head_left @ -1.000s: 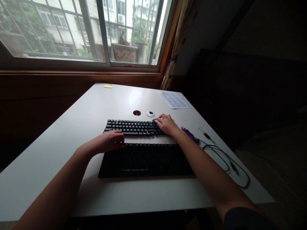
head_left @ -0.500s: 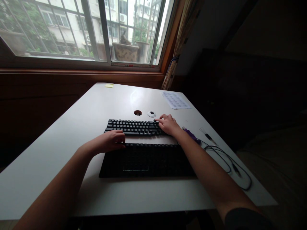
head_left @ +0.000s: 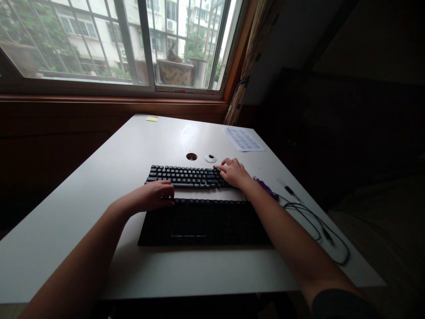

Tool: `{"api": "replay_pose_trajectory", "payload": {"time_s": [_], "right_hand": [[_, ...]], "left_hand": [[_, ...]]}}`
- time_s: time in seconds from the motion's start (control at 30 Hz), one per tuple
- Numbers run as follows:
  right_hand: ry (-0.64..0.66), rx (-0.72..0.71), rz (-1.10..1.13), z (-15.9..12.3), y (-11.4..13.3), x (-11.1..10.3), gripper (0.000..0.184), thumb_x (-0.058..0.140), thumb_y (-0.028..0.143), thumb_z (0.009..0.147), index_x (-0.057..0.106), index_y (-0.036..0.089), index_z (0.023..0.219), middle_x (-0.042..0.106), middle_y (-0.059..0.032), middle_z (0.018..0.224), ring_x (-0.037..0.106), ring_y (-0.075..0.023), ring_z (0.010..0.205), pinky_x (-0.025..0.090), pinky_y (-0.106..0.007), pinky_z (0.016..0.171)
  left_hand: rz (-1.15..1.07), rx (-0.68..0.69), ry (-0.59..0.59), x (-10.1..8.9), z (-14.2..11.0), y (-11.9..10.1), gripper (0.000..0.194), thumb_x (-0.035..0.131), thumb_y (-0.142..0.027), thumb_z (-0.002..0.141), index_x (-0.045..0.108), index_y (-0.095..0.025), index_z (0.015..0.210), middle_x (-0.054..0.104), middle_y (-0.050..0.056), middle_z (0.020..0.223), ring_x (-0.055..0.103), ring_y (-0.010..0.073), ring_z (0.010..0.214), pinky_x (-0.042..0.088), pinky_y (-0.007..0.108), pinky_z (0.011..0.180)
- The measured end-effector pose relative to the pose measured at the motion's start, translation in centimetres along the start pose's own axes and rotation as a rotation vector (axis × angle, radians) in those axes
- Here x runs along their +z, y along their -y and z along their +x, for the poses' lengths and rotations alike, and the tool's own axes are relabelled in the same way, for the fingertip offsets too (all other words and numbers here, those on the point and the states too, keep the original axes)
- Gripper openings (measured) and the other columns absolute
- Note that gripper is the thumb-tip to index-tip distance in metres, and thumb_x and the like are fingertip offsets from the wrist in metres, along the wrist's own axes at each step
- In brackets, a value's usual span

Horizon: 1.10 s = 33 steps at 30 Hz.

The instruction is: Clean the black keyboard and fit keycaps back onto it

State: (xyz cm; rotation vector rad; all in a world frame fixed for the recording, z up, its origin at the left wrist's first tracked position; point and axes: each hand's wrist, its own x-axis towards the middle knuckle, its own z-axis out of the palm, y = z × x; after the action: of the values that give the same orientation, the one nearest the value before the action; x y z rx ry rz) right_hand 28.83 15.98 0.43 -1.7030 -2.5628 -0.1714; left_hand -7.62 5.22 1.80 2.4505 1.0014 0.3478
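A black keyboard with raised keycaps lies across the desk, and a second, darker keyboard lies in front of it, nearer to me. My left hand is at the left, over the gap between the two. Its fingers are curled in and the thumb is by the near keyboard's back edge; what they hold, if anything, is hidden. At the far keyboard's back right my right hand reaches over the keys. Its forefinger and thumb close on a small dark keycap there; the other fingers are bent.
On the white desk, a purple object and a black cable lie right of my right forearm. Behind the keyboards are a cable hole and a round white cover. Printed paper and a yellow note lie farther back.
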Motion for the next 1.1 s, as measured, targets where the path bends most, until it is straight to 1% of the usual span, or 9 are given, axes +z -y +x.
{"api": "replay_pose_trajectory", "payload": {"time_s": [0.13, 0.37, 0.53, 0.63, 0.87, 1.0, 1.1], "right_hand": [[0.011, 0.026, -0.026, 0.3, -0.6, -0.1, 0.042, 0.047, 0.037, 0.099, 0.064, 0.04, 0.138, 0.056, -0.0074, 0.136, 0.044, -0.0326, 0.118, 0.043, -0.048, 0.098], [0.012, 0.057, -0.051, 1.1, -1.8, -0.2, 0.038, 0.047, 0.036, 0.1, 0.069, 0.038, 0.131, 0.059, -0.0078, 0.134, 0.046, -0.0331, 0.118, 0.046, -0.047, 0.095], [-0.008, 0.064, -0.042, 2.3, -2.4, -0.3, 0.038, 0.047, 0.036, 0.102, 0.067, 0.034, 0.135, 0.062, -0.0089, 0.133, 0.049, -0.0312, 0.117, 0.046, -0.044, 0.095], [-0.005, 0.067, -0.034, 3.2, -2.6, -0.2, 0.037, 0.052, 0.036, 0.101, 0.068, 0.033, 0.134, 0.064, -0.0086, 0.132, 0.05, -0.0308, 0.116, 0.047, -0.043, 0.095], [0.016, 0.059, -0.015, 4.7, -2.5, 0.2, 0.027, 0.062, 0.039, 0.096, 0.076, 0.033, 0.118, 0.067, -0.0064, 0.127, 0.051, -0.0295, 0.116, 0.047, -0.04, 0.096], [0.009, 0.047, -0.005, 5.0, -2.2, 0.3, 0.022, 0.064, 0.036, 0.094, 0.079, 0.032, 0.109, 0.069, -0.0061, 0.123, 0.052, -0.0289, 0.112, 0.047, -0.039, 0.093], [-0.017, 0.033, 0.007, 5.0, -2.1, 0.4, 0.021, 0.064, 0.033, 0.093, 0.08, 0.029, 0.106, 0.07, -0.007, 0.12, 0.053, -0.0292, 0.11, 0.048, -0.04, 0.091]], "left_hand": [[0.003, 0.002, 0.002, -0.1, 0.0, -0.1, 0.017, 0.064, -0.034, 0.093, 0.066, -0.018, 0.093, 0.06, 0.004, 0.093, 0.056, 0.0153, 0.076, 0.044, 0.025, 0.065], [-0.006, -0.015, 0.011, -0.1, -0.1, -0.2, 0.016, 0.065, -0.034, 0.093, 0.066, -0.018, 0.095, 0.061, 0.005, 0.095, 0.056, 0.0158, 0.078, 0.045, 0.026, 0.066], [-0.008, -0.009, 0.006, 0.0, -0.1, -0.1, 0.017, 0.064, -0.034, 0.093, 0.066, -0.017, 0.094, 0.061, 0.005, 0.094, 0.056, 0.0156, 0.077, 0.045, 0.026, 0.066], [-0.006, -0.004, 0.0, 0.0, -0.1, 0.0, 0.017, 0.065, -0.034, 0.093, 0.066, -0.018, 0.094, 0.061, 0.005, 0.095, 0.057, 0.0156, 0.078, 0.045, 0.026, 0.066], [0.002, -0.014, -0.002, -0.1, 0.0, -0.2, 0.016, 0.065, -0.034, 0.092, 0.066, -0.018, 0.094, 0.061, 0.005, 0.095, 0.057, 0.0158, 0.078, 0.046, 0.025, 0.066], [0.0, -0.01, -0.004, -0.2, 0.0, -0.4, 0.016, 0.064, -0.033, 0.092, 0.066, -0.017, 0.091, 0.06, 0.004, 0.092, 0.056, 0.0155, 0.076, 0.045, 0.026, 0.065], [0.0, -0.004, 0.003, -0.2, 0.0, -0.3, 0.017, 0.063, -0.034, 0.094, 0.066, -0.017, 0.092, 0.06, 0.004, 0.093, 0.056, 0.0156, 0.076, 0.045, 0.026, 0.066]]}}
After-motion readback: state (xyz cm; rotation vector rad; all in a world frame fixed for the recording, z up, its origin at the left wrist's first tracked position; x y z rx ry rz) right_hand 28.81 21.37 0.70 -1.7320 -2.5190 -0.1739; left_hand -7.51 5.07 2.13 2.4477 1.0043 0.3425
